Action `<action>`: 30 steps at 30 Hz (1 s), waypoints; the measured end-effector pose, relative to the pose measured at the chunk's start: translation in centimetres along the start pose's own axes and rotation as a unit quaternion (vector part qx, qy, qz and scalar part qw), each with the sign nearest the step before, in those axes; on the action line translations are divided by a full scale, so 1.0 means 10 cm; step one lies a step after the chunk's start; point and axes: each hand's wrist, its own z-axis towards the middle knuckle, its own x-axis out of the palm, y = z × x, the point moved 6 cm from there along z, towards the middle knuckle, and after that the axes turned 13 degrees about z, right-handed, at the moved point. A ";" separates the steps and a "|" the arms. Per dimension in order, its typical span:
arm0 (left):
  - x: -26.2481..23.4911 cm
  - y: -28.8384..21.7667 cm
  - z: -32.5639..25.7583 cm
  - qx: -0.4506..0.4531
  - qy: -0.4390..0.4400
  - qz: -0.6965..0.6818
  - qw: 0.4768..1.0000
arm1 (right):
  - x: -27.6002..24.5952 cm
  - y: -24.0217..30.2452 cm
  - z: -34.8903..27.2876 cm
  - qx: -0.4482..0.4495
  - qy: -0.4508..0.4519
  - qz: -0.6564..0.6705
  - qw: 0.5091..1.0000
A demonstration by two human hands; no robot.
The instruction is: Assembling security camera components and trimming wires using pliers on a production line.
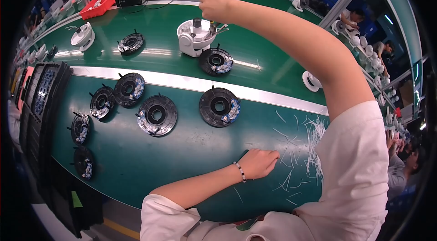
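Right hand: the right hand [215,5], at twelve o'clock, was closed round a thin tool over the white camera base [195,37].
Left hand: the left hand [258,162], at five o'clock, rested on the green bench [182,150], fingers curled among white wire clippings [312,143]; whether they pinched one I cannot tell.
Progress: seemingly midway; several black discs [157,115] lay unassembled at nine o'clock.

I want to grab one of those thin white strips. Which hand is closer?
Left hand: it rests on the green table touching the thin white strips. Right hand is far off, above the white device.
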 end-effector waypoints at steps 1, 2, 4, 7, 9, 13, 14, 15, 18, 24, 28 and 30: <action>0.00 0.01 -0.01 -0.003 0.006 0.003 1.000 | -0.05 0.03 0.01 -0.001 0.000 0.000 1.000; -0.01 0.01 -0.01 -0.003 0.005 0.002 1.000 | -0.04 0.03 0.00 0.036 0.049 0.042 0.997; -0.02 0.00 -0.03 -0.004 -0.001 -0.001 1.000 | -0.07 -0.02 -0.04 0.074 0.100 0.084 0.989; -0.03 -0.01 -0.02 -0.006 0.001 -0.013 1.000 | -0.18 -0.21 -0.22 0.104 0.117 0.107 0.982; -0.05 0.00 -0.03 -0.006 -0.002 -0.012 1.000 | -0.32 -0.34 -0.40 0.120 0.091 0.107 0.983; -0.02 0.00 -0.01 -0.008 -0.006 -0.005 1.000 | -0.44 -0.72 -1.08 0.251 0.027 0.200 0.947; -0.02 0.00 0.00 -0.001 -0.020 0.000 1.000 | -0.29 -0.76 -1.22 0.266 0.029 0.206 0.941; -0.01 0.00 0.01 0.004 -0.017 -0.002 1.000 | -0.12 -0.77 -1.35 0.282 0.032 0.212 0.935; -0.07 -0.02 0.03 0.005 -0.032 0.002 0.999 | 0.36 -0.62 -1.78 0.319 0.093 0.206 0.920; -0.05 -0.02 0.03 0.012 -0.030 0.013 0.999 | 0.99 -0.19 -1.99 0.297 0.052 0.200 0.932; -0.04 -0.03 0.03 0.010 -0.021 0.017 1.000 | 1.08 -0.05 -1.70 0.282 0.084 0.229 0.928; -0.05 -0.02 0.01 0.008 -0.019 0.007 1.000 | 1.09 -0.06 -1.56 0.270 0.102 0.225 0.931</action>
